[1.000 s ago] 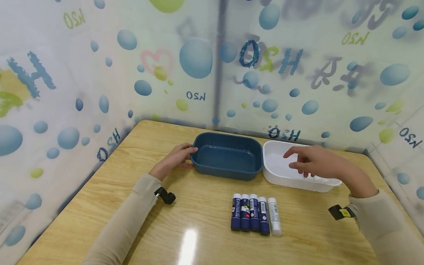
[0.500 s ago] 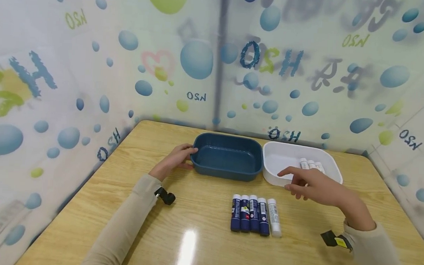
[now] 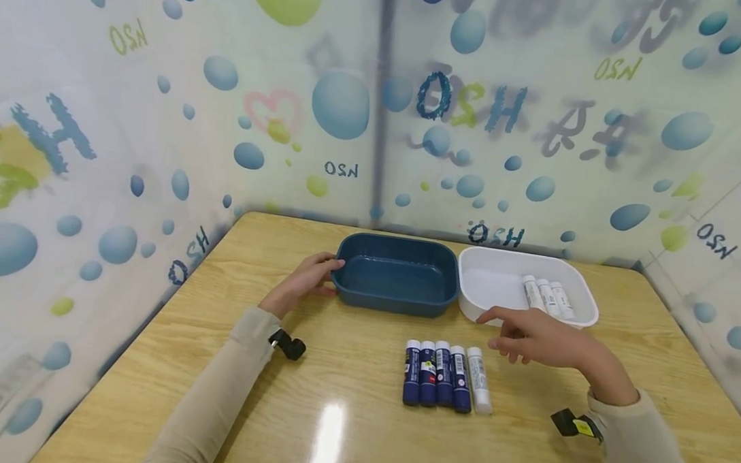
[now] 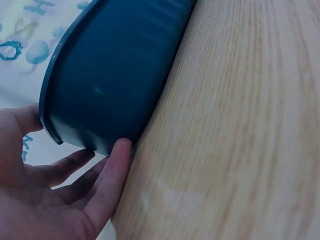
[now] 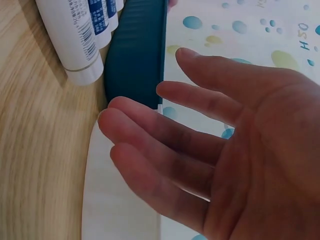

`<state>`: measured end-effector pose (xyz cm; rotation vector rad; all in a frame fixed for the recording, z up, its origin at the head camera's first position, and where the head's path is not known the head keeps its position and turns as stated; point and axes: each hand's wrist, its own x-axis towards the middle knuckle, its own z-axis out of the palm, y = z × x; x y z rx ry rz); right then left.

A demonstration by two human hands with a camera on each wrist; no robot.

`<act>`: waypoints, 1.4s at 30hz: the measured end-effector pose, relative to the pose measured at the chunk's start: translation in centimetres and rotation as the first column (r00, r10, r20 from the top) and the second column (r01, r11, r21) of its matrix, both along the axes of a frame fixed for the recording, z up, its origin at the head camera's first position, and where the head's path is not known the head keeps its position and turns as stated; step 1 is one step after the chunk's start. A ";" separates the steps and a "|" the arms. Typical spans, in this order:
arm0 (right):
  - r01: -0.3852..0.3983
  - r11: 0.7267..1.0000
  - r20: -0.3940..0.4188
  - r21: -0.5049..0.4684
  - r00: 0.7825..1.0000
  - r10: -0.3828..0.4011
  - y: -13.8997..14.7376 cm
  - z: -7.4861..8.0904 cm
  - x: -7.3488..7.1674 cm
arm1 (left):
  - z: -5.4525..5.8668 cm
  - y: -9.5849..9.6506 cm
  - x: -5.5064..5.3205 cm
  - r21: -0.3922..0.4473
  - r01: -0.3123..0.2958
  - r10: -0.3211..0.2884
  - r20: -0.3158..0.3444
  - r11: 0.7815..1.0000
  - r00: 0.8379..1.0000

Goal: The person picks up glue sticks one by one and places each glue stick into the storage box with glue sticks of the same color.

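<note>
My left hand (image 3: 304, 278) holds the left end of a dark blue plastic bin (image 3: 398, 304), thumb at the rim and fingertips against the outer end wall (image 4: 100, 100). Over the front edge of a white bin (image 3: 487, 310), my right hand (image 3: 544, 338) hovers with relaxed fingers and nothing in them. Inside that bin, toward its right end, lie 3 white glue sticks (image 3: 548, 297). A row of several blue glue sticks (image 3: 444, 374) with white caps lies on the table, with one white glue stick (image 3: 479, 380) at its right end.
Both bins stand side by side near the back of the wooden table (image 3: 266, 405). A printed curtain (image 3: 288, 140) with blue and green drops hangs close behind it. Each wrist carries a small black camera, such as the left camera (image 3: 288, 344).
My right hand has moved from over the white bin toward me, leaving the white glue sticks inside in view. My left hand stays on the blue bin.
</note>
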<state>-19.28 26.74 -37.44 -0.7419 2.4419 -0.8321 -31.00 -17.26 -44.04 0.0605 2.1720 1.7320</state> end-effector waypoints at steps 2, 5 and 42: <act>0.010 1.000 0.016 0.006 1.000 -0.010 0.0 -0.1 0.0 | 0.0 0.1 -0.1 -0.002 -0.002 0.002 -0.001 1.000 1.000; 0.016 1.000 0.032 0.011 0.999 -0.016 0.1 -0.4 -0.1 | 0.1 0.2 -0.1 -0.011 0.001 -0.001 -0.002 1.000 1.000; -0.019 0.998 0.181 0.064 0.983 0.007 -1.3 -2.9 -0.5 | 0.2 0.1 0.1 -0.008 0.020 -0.020 -0.007 1.000 1.000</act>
